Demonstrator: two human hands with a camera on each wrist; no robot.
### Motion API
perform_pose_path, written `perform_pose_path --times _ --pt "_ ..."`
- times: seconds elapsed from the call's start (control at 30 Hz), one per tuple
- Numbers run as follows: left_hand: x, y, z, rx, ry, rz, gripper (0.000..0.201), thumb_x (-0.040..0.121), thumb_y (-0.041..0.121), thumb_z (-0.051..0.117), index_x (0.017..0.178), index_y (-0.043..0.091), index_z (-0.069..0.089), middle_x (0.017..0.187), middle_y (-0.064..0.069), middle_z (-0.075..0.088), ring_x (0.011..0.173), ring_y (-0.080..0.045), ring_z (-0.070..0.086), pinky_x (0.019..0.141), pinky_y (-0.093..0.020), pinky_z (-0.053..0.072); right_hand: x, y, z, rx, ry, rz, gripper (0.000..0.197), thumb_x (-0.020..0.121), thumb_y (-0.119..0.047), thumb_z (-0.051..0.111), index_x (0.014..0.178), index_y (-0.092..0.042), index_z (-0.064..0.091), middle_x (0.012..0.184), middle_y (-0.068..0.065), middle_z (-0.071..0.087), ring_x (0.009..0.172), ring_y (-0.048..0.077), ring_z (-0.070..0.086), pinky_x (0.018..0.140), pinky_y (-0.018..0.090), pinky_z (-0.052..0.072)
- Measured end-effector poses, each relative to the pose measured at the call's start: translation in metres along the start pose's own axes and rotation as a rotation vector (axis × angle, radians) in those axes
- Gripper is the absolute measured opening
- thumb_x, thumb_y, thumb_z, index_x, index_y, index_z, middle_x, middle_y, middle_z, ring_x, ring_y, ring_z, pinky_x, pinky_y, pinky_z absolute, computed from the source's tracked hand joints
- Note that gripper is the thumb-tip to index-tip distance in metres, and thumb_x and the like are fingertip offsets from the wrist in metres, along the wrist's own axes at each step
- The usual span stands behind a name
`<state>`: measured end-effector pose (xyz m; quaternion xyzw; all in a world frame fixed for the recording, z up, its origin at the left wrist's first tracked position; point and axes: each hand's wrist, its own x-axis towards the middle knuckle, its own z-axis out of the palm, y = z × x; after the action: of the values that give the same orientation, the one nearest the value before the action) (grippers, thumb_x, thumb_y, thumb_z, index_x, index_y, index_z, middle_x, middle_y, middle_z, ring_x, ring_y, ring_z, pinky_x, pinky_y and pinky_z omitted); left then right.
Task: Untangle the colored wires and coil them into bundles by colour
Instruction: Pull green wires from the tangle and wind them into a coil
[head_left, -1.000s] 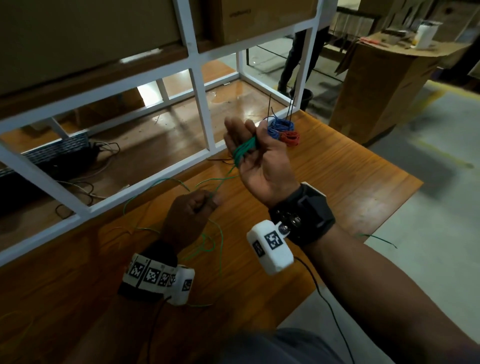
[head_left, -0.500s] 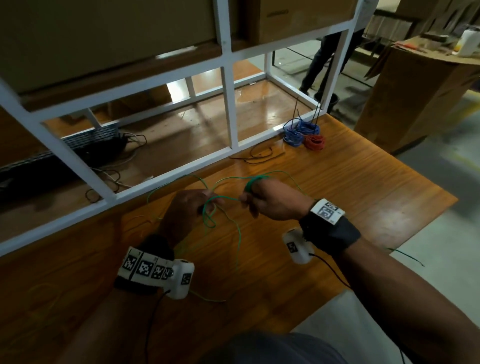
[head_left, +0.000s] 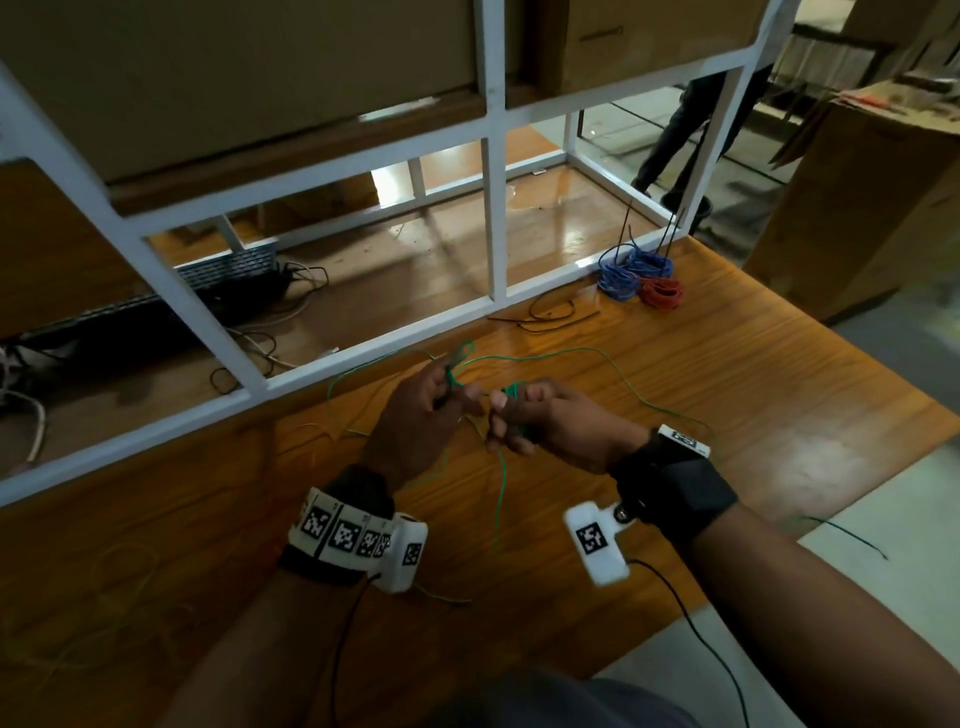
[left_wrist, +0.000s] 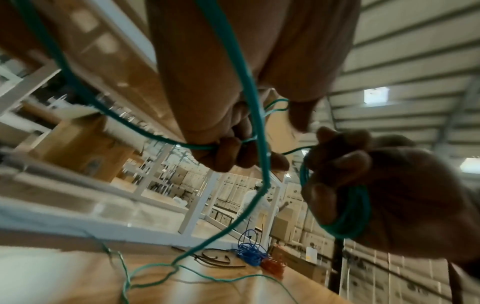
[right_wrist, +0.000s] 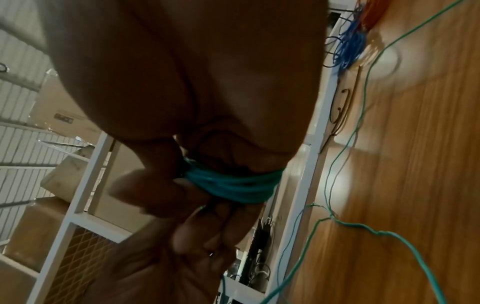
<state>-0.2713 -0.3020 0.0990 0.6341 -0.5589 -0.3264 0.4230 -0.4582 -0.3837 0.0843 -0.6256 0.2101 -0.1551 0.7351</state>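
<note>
The step in hand is, by my reading, the winding of the green wire (head_left: 613, 364) into its bundle, with blue and red already coiled. Going left to right across the head view: a faint, thin pale wire (head_left: 124, 577), its colour too dim to tell, lies loose on the bench (head_left: 727, 395) at about 8 o'clock from the hands. The left hand (head_left: 415, 421) is raised above the bench with its fingers curled, pinching the green wire where a small loop or kink stands up at 12 o'clock from its knuckles; the left wrist view shows the strand running through those curled fingers and trailing down to the wood. Just beside it, at 3 o'clock, the right hand (head_left: 540, 421) has its fingers bent round a green coil (right_wrist: 233, 185), several turns wrapped about the fingers. The free green length arcs away toward 2 o'clock and back over the bench, and another part hangs down between the hands toward 6 o'clock. Far off at 1 o'clock, against the white shelf frame (head_left: 496, 218), lie the blue bundle (head_left: 631, 267) and the red bundle (head_left: 661, 292), touching, with black wire pieces (head_left: 558, 314) near them. The next move likely calls for working that kink open with the left hand, then feeding slack so that the right can take another turn without snagging.
</note>
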Motion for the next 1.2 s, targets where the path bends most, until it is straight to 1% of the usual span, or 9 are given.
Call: perform_pose_path --times 0.13,0.23,0.3,0.37,0.53,0.77,0.93,1.03,1.2 --pt "-0.003 -0.008 -0.005 0.23 0.075 0.016 0.054 0.098 0.039 0.051 0.148 0.023 0.036 0.086 0.007 0.074 0.085 -0.009 0.069 0.083 -0.041 0.054 0.004 0.003 -0.001 -0.028 0.043 -0.021 0.037 0.108 -0.029 0.05 0.09 -0.001 0.067 0.06 0.002 0.059 0.08 0.029 0.062 0.079 0.031 0.047" --pt "-0.004 -0.002 -0.009 0.233 0.205 -0.034 0.046 0.095 0.04 0.059 0.136 0.019 0.049 0.074 0.005 0.074 0.075 -0.003 0.069 0.074 -0.026 0.052 0.007 0.003 0.001 0.185 0.054 -0.024 0.032 0.106 -0.026 0.052 0.086 -0.006 0.066 0.056 0.002 0.053 0.077 0.026 0.062 0.089 0.037 0.048" --pt "-0.006 0.006 -0.015 0.207 0.224 -0.038 0.019 0.095 0.03 0.063 0.105 0.015 0.068 0.061 0.002 0.069 0.055 0.002 0.062 0.058 -0.017 0.045 0.009 0.002 -0.003 0.035 0.184 -0.017 0.033 0.107 -0.025 0.051 0.084 -0.005 0.064 0.061 0.005 0.053 0.075 0.026 0.06 0.085 0.038 0.049" --pt "-0.008 0.007 -0.03 0.185 0.206 -0.066 0.02 0.093 0.024 0.065 0.078 0.014 0.073 0.056 0.001 0.064 0.044 0.001 0.052 0.052 -0.018 0.04 0.008 0.002 -0.013 -0.293 0.356 -0.013 0.038 0.107 -0.029 0.052 0.086 0.0 0.064 0.072 0.009 0.061 0.073 0.023 0.06 0.08 0.04 0.051" --pt "-0.008 -0.002 -0.079 -0.033 0.367 -0.214 0.025 0.095 0.023 0.063 0.076 0.012 0.074 0.057 -0.003 0.056 0.043 -0.008 0.041 0.042 -0.018 0.029 0.0 0.007 -0.047 -0.56 0.493 0.0 0.037 0.104 -0.038 0.054 0.079 -0.015 0.067 0.077 0.008 0.07 0.072 0.023 0.067 0.08 0.052 0.055" --pt "0.008 0.0 -0.098 0.256 0.432 -0.027 0.028 0.096 0.025 0.06 0.073 0.018 0.073 0.064 0.0 0.063 0.058 -0.012 0.058 0.056 -0.025 0.048 -0.002 0.014 -0.045 -0.611 -0.074 0.356 0.039 0.106 -0.036 0.052 0.084 -0.007 0.067 0.067 -0.007 0.064 0.065 0.012 0.056 0.074 0.034 0.042" --pt "0.021 0.005 -0.105 0.336 0.366 0.18 0.029 0.098 0.024 0.059 0.076 0.01 0.073 0.067 -0.004 0.066 0.06 -0.013 0.06 0.056 -0.016 0.043 -0.012 -0.004 -0.028 -0.386 -0.438 0.366 0.039 0.107 -0.032 0.049 0.083 -0.004 0.063 0.069 0.013 0.062 0.062 0.012 0.06 0.065 0.022 0.044" --pt "0.039 0.003 -0.099 0.295 0.336 0.192 0.03 0.095 0.03 0.057 0.075 0.013 0.072 0.063 0.003 0.063 0.057 -0.008 0.057 0.058 -0.022 0.044 -0.014 -0.001 0.001 -0.16 -0.595 0.358 0.038 0.107 -0.028 0.043 0.086 -0.003 0.062 0.056 0.004 0.059 0.073 0.023 0.067 0.084 0.039 0.048" --pt "0.063 -0.015 -0.079 0.035 0.234 -0.032 0.026 0.099 0.016 0.056 0.078 0.015 0.071 0.055 0.01 0.058 0.046 0.0 0.045 0.049 -0.016 0.037 -0.006 -0.008 0.045 0.23 -0.799 0.147 0.033 0.105 -0.025 0.043 0.097 -0.003 0.066 0.072 0.013 0.072 0.082 0.028 0.069 0.1 0.059 0.032"
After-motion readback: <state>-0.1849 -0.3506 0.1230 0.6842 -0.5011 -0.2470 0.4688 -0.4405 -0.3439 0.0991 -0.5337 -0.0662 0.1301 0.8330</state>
